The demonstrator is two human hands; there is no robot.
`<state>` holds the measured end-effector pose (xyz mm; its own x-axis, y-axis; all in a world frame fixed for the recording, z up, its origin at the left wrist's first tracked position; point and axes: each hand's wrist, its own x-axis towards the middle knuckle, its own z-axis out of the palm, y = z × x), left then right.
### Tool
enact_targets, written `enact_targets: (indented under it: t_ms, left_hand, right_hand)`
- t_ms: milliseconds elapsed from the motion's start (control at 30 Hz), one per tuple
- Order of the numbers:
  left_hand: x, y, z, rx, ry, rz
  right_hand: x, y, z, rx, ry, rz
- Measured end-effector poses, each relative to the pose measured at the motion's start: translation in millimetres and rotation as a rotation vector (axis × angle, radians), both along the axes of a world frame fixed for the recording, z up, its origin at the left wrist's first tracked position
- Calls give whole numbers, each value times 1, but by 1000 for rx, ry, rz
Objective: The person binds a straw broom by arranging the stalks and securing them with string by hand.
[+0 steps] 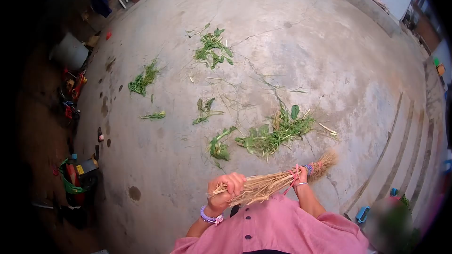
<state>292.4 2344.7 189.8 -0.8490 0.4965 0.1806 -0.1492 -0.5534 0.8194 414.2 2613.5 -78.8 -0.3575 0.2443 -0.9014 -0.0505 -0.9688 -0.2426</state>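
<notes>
A broom of dry straw stalks lies crosswise in front of my pink shirt. My left hand, with a purple band at the wrist, is wrapped round its stalk end. My right hand, wearing a light bracelet, grips the broom by the pink and blue ties, close to the brushy end. Just beyond the broom, on the concrete, is a heap of green leafy stems. A smaller leafy bunch lies left of that heap.
Further off lie more greens, another clump and scattered sprigs. Concrete steps border the right. A bucket and a bag of tools stand along the left edge. A blue object sits near the steps.
</notes>
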Motion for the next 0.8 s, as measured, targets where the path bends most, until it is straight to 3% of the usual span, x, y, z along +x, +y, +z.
enact_targets:
  t_ms: [100,167,233,300,333,400,567,633,800]
  left_hand:
    - [-2,7,7,-56,99,12]
    - [4,-6,13,-122,178,121]
    - [6,-14,27,-194,245,233]
    - [10,-18,43,-346,502,418]
    - [6,-19,46,-348,493,417]
    - [-2,-22,54,-200,432,694]
    - [-11,-62,69,-184,600,486]
    - [-24,-81,72,-51,620,553]
    - [-59,-77,44,165,319,550]
  right_hand:
    - [-35,1,-84,-20,33,19]
    - [-93,-17,-64,-116,137,246]
    - [-164,-46,-42,-100,199,278]
    - [-223,-65,-31,-180,310,402]
    - [-240,-79,22,-33,322,411]
    - [-269,-89,27,-93,431,470]
    - [-292,-113,84,4,527,427]
    - [-284,-113,93,-7,498,351]
    - [-223,-71,73,-15,395,143]
